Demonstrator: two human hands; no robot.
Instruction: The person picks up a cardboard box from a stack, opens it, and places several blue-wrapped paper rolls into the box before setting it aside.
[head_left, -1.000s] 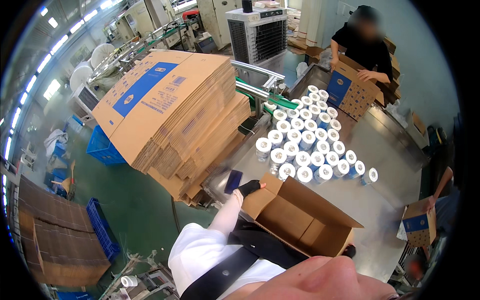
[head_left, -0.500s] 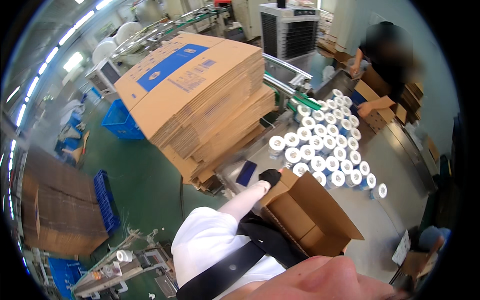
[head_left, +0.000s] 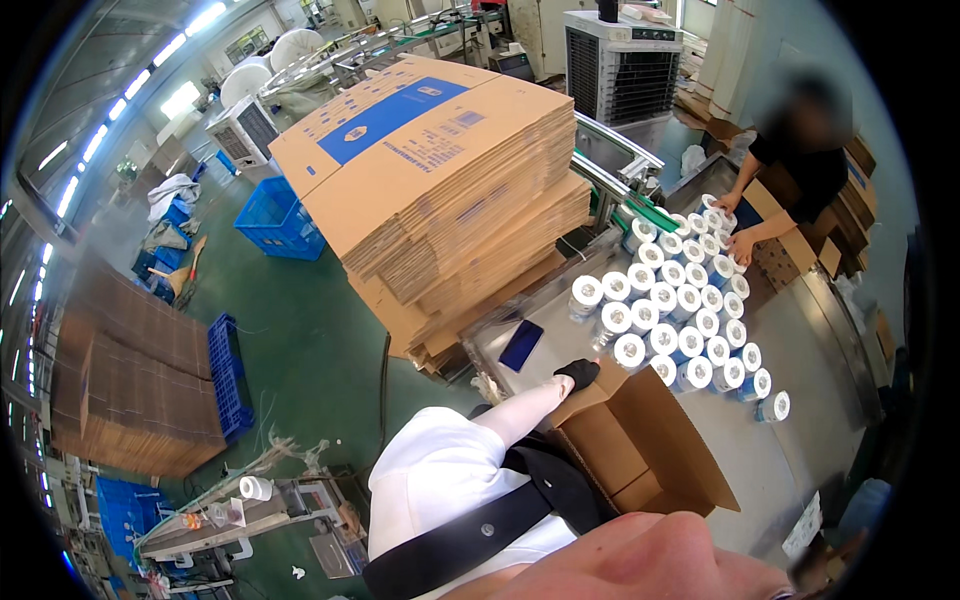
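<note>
My left hand [head_left: 578, 375], in a black fingerless glove, grips the far left edge of an open cardboard box [head_left: 645, 440]. The box tilts on the metal table close to my body, and the part of its inside that shows is bare. My right hand is out of sight. Just beyond the box stand many white-topped cylinders [head_left: 688, 300] with blue on their sides, packed close together. A dark phone [head_left: 521, 345] lies on the table to the left of them, near my left hand.
A tall stack of flattened cartons [head_left: 450, 190] rises at the left of the table [head_left: 800, 350]. Across it, a co-worker [head_left: 800, 160] reaches among the far cylinders beside another open box [head_left: 770, 245]. A conveyor rail [head_left: 625, 165] ends behind the cylinders. A blue crate [head_left: 278, 222] sits on the floor.
The whole view has shifted, so things appear farther right and slightly lower. My left hand keeps its place on the box edge. Both of the co-worker's hands are now at the far cylinders.
</note>
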